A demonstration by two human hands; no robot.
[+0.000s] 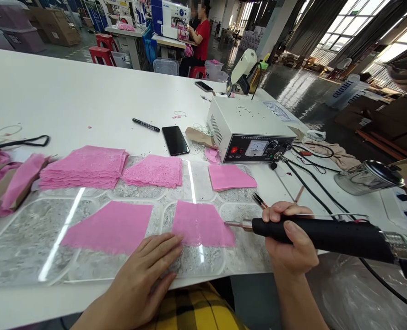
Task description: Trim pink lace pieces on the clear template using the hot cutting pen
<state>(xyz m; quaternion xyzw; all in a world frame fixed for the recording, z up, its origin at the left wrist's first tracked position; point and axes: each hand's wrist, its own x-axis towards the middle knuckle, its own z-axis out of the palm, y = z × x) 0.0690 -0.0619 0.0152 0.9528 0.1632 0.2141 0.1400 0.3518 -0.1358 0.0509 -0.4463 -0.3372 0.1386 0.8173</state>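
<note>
My right hand (294, 247) is wrapped around the black handle of an ultrasonic cutter (347, 238). The cutter's thin metal tip points left and meets the slanted right edge of a pink fabric piece (198, 224). My left hand (151, 270) lies flat, its fingertips on the lower left corner of that piece. To its left is a larger pink fabric piece (112, 227) with one slanted side. Both pieces lie on a clear, grey-patterned mat (28, 243). Behind them are a tall stack of pink pieces (83, 167), a smaller stack (153, 171) and a thin stack (230, 177).
A grey control box (251, 128) stands at the back right, cables running from its front. A phone (175, 140), a black pen (146, 124) and a glass jar (366, 178) are on the table. Pink scraps (23, 178) lie far left. A person in red (201, 39) sits at a sewing machine beyond.
</note>
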